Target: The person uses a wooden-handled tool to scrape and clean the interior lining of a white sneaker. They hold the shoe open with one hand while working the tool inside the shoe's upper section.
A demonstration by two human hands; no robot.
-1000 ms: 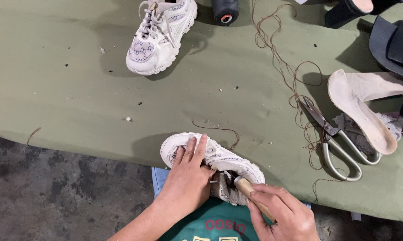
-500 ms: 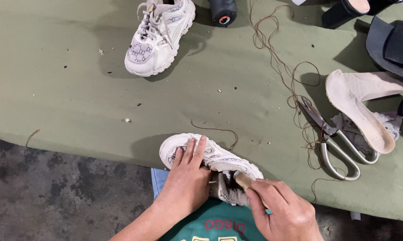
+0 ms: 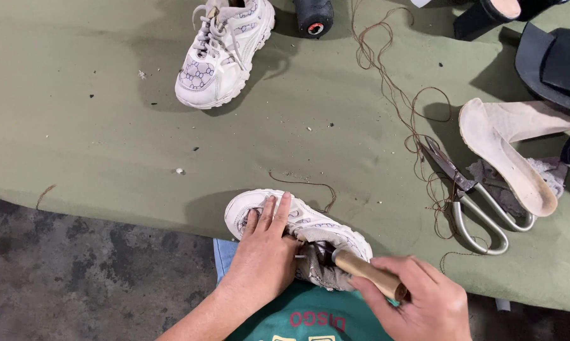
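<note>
Head view: right hand (image 3: 424,300) grips awl (image 3: 367,273) in sneaker (image 3: 297,227).

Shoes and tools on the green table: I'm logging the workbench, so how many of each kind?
White sneakers: 2
Scissors: 1
Wooden-handled tool: 1
Thread spool: 1
Pale insole: 1
Total: 6

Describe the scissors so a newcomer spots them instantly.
Look at the right side of the green table, just left of the pale insole. The scissors lie there among loose brown thread. They are the only metal tool lying on the cloth, with big looped handles.
</note>
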